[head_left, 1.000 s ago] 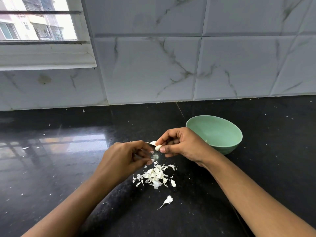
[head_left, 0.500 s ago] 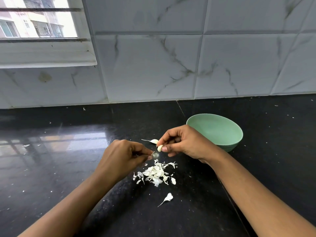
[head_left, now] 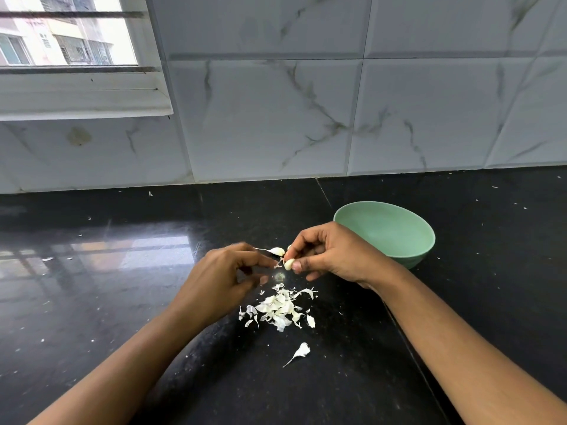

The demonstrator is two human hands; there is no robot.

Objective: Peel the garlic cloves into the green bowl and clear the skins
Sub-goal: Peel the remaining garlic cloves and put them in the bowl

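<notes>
My right hand [head_left: 334, 256] pinches a small pale garlic clove [head_left: 289, 264] between thumb and fingertips, just above the black counter. A curled strip of skin [head_left: 275, 250] sticks out from the clove toward my left hand [head_left: 225, 277]. The left fingertips pinch at a bit of skin beside the clove; motion blur hides the exact contact. A pile of white garlic skins [head_left: 280, 308] lies on the counter below both hands, and one loose skin [head_left: 300, 352] lies nearer me. The green bowl [head_left: 387, 231] stands behind my right hand; what I see of its inside shows no cloves.
The glossy black counter [head_left: 107, 286] carries scattered small skin flecks. A marble-tiled wall [head_left: 306, 118] rises behind it, with a window sill [head_left: 82, 96] at the upper left.
My left hand has come back up to the clove after pulling away toward the pile. The right hand and clove stay nearly in place.
</notes>
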